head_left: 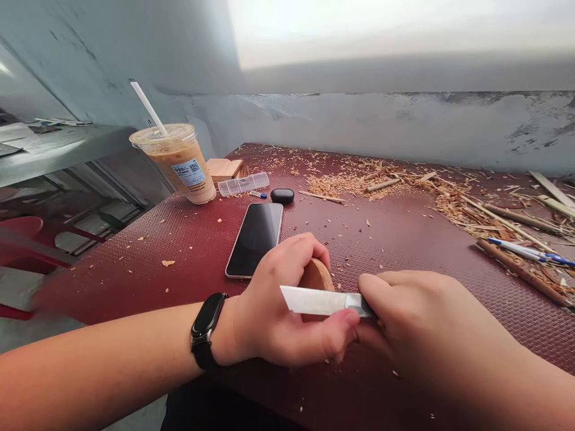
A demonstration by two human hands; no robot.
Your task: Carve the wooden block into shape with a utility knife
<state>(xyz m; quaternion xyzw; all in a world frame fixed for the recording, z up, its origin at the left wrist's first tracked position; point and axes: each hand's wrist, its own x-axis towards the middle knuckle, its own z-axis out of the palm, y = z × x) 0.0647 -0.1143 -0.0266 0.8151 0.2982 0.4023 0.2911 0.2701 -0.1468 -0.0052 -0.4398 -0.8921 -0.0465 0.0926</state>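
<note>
My left hand (pixel 283 305) is closed around a small rounded piece of light wood (pixel 317 275), of which only the top shows above the fingers. A black band sits on that wrist. My right hand (pixel 417 323) is closed on a knife whose flat steel blade (pixel 317 301) points left and lies across the wood, with my left thumb pressed against the blade's lower edge. Both hands hover over the near part of the dark red textured table (pixel 395 239).
A black phone (pixel 256 238) lies face up just beyond my left hand. Farther back stand an iced coffee cup with a straw (pixel 179 161), a clear plastic box (pixel 243 184), a black earbud case (pixel 282 196) and wood blocks (pixel 223 168). Shavings, sticks and pens (pixel 525 248) cover the right side.
</note>
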